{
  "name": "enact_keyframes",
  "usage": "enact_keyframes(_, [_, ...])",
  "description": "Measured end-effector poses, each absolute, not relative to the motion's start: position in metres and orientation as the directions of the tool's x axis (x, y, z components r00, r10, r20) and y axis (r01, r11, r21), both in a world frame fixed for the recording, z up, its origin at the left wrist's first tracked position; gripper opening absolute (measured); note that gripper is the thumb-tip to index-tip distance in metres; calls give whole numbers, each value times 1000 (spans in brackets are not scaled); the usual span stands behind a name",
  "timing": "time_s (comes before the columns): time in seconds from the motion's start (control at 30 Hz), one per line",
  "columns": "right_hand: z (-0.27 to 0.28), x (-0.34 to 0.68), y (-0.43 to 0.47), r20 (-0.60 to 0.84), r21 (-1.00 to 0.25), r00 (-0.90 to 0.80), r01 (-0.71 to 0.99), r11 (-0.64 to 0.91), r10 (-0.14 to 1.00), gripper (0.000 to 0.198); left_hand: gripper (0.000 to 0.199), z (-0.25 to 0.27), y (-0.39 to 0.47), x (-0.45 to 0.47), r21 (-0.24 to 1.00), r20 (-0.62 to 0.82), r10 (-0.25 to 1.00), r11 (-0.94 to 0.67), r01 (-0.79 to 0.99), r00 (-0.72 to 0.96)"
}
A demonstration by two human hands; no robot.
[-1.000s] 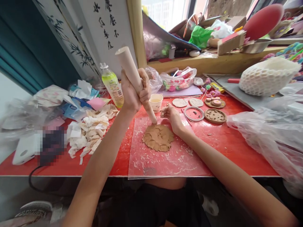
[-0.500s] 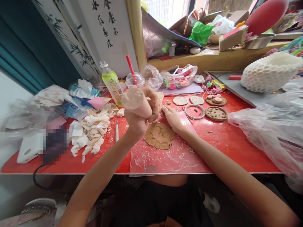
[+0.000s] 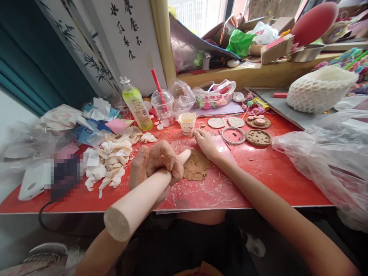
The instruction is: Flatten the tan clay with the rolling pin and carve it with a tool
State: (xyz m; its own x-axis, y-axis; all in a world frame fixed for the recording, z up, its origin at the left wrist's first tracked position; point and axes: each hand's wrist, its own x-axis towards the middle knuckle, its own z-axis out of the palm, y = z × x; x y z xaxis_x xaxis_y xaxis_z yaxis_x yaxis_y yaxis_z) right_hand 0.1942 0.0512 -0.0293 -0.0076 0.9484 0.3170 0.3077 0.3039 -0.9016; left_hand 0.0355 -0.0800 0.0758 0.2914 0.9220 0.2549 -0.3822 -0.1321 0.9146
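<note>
My left hand (image 3: 161, 165) is wrapped round a pale wooden rolling pin (image 3: 140, 197). One thick end tilts toward me over the table's front edge, and the narrower end points at a flattened piece of brown clay (image 3: 197, 166) with round marks pressed in it. That clay lies on a clear plastic sheet (image 3: 207, 195), partly hidden by the pin. My right hand (image 3: 204, 142) rests beyond the clay, right by a paper cup (image 3: 187, 123) of cloudy liquid. Its fingers are curled together; whatever they hold, if anything, is hidden.
Crumpled tissues (image 3: 112, 157) pile up on the left, near a green drink bottle (image 3: 136, 107) and a plastic cup (image 3: 162, 109) with a red-handled brush. To the right lie a ring (image 3: 233, 135), several clay discs (image 3: 258, 137) and a plastic bag (image 3: 310, 153).
My left hand has lowered and come nearer me, swinging the rolling pin from pointing up to lying slanted. The paper cup now shows fully. My right hand stays by the cup.
</note>
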Motion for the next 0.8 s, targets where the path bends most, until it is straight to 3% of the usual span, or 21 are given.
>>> enact_keyframes(0.13, [-30,194,51,310,-905,-8,303,297,951,21,53,93,-52,41,794,512,833,-366,-485,210])
enact_keyframes(0.2, [-30,194,51,303,-909,-13,296,293,953,22,54,105,-30,46,740,572,807,-433,-515,144])
enact_keyframes(0.43, [-31,197,52,278,-939,-16,208,275,960,24,61,123,20,69,742,534,839,-404,-535,106])
enact_keyframes(0.57, [-30,198,50,272,-952,-33,134,274,962,19,64,115,33,79,802,451,878,-320,-505,160])
enact_keyframes(0.67, [-26,197,45,298,-951,-81,58,303,951,27,65,111,43,83,838,396,901,-276,-472,175])
enact_keyframes(0.8, [-19,194,40,360,-933,-214,-67,354,908,43,65,109,58,89,796,457,881,-341,-500,126])
